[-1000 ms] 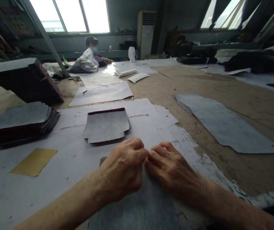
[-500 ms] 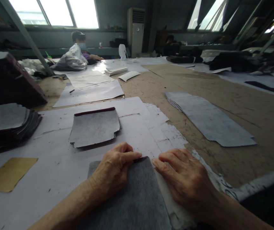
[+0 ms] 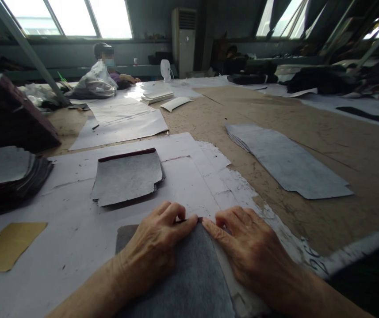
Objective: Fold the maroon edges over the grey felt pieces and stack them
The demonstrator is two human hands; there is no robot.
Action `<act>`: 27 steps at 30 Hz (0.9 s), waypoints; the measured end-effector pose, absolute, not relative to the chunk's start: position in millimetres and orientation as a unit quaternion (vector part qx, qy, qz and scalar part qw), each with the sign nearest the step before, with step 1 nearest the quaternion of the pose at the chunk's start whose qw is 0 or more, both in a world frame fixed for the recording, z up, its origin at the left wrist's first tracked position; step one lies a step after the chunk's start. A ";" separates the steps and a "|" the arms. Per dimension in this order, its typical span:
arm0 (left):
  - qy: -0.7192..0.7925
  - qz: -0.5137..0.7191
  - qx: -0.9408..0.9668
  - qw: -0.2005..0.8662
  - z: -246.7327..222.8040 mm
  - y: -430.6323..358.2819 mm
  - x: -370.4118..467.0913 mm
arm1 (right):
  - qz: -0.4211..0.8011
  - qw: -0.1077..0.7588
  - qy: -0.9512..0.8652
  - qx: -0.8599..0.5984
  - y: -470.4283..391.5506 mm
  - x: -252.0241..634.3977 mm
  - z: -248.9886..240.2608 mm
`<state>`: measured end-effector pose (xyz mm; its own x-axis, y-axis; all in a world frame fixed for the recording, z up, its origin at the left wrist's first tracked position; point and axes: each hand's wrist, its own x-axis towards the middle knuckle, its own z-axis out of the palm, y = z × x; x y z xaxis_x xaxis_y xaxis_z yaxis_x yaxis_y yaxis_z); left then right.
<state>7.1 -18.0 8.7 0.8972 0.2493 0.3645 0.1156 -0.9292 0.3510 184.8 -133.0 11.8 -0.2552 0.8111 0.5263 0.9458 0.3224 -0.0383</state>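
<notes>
A grey felt-like sheet (image 3: 197, 278) lies in front of me, its lower part cut off by the picture's bottom. My left hand (image 3: 156, 243) is closed on the far edge, thumb on top and fingers curled behind. At the far right corner my right hand (image 3: 252, 245) pinches the same edge, its thumb almost touching the left thumb. A narrow dark red strip (image 3: 200, 219) of folded edge shows between the thumbs. Beyond my left hand rests a small stack of grey pieces (image 3: 128, 176) with a dark red folded edge on top.
Layered grey pieces (image 3: 289, 161) lie on the brown tabletop (image 3: 205, 115) to the right. A thick grey stack (image 3: 6, 168), a dark block-like pile (image 3: 13, 115) and a tan card (image 3: 12, 245) are on the left. Across the table sits a person (image 3: 105, 62) behind a plastic bag (image 3: 93, 81).
My right hand has come left onto the sheet's far corner, and its thumb now meets the edge. My left thumb stays on the edge. The view has shifted slightly.
</notes>
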 end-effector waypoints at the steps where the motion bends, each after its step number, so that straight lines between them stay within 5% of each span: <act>1: 0.092 0.201 0.963 0.153 9.9 -18.7 7.3 | -0.140 0.235 -0.778 -0.566 -132.8 184.8 11.7; 10: 0.094 0.166 0.978 0.083 15.5 -23.6 11.1 | -0.064 0.350 -0.718 -0.598 -130.2 196.5 11.0; 21: 0.110 0.208 0.972 0.021 21.4 -25.5 7.1 | -0.181 0.190 -0.791 -0.553 -129.4 175.0 13.9; 27: 0.122 0.265 0.954 0.072 16.2 -5.9 -25.1 | -0.193 0.203 -0.798 -0.534 -128.1 177.6 11.6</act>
